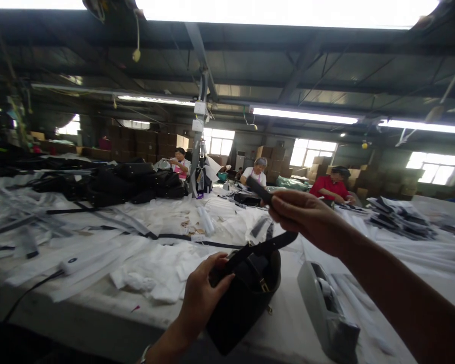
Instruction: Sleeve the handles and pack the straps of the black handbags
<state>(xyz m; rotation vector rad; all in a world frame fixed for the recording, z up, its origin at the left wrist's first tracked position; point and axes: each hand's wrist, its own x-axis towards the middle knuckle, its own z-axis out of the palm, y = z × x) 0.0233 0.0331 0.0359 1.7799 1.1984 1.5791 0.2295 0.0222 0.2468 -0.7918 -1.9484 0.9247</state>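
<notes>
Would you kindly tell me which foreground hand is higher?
The right hand, pinching a dark strip above the black bag; the left hand is lower, at the bag's upper edge.

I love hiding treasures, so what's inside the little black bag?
At the mouth of the black bag there's a strap with a gold buckle, and beyond it only darkness. The bottom is hidden by the bag's side, so I can't tell what's there.

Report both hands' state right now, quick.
Left hand: closed, holding the black bag near its top.
Right hand: closed, pinching a dark strip between thumb and fingers.
</notes>
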